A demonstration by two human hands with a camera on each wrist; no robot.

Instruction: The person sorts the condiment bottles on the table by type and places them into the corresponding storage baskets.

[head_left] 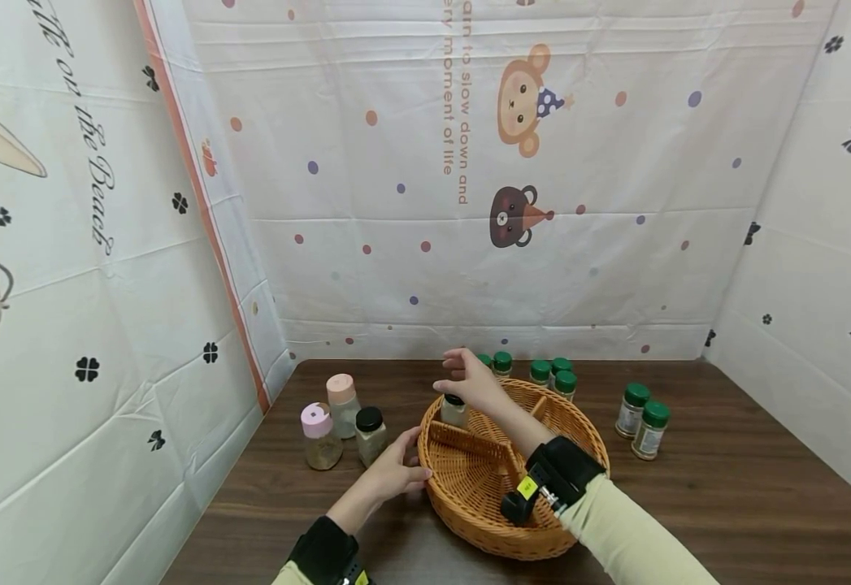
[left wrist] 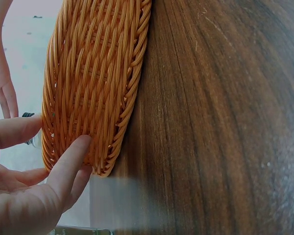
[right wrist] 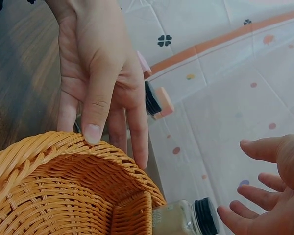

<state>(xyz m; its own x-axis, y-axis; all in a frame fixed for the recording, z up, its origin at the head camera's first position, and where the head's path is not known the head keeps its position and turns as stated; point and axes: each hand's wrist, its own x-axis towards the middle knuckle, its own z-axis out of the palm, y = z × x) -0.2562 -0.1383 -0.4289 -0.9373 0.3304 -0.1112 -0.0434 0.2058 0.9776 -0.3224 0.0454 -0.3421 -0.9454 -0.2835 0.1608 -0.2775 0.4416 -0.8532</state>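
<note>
A round wicker basket (head_left: 469, 520) with woven dividers stands on the table. My left hand (head_left: 393, 469) touches its left side, thumb at the rim and nearly straight fingers along the outer wall (left wrist: 103, 63). Above the basket's back left part, my right hand (head_left: 475, 383) hovers with spread fingers and nothing in them. Just below it, a jar (head_left: 454, 413) with a black lid stands in the back left compartment. The right wrist view shows that jar's black lid (right wrist: 206, 216) a little apart from the right fingertips.
Left of the basket stand a pink-lidded jar (head_left: 321, 439), a peach-lidded jar (head_left: 343, 406) and a black-lidded jar (head_left: 371, 436). Several green-lidded jars (head_left: 566, 383) stand behind it, and two more (head_left: 649, 431) to the right. Printed white cloth (head_left: 366, 284) walls the table (head_left: 725, 487).
</note>
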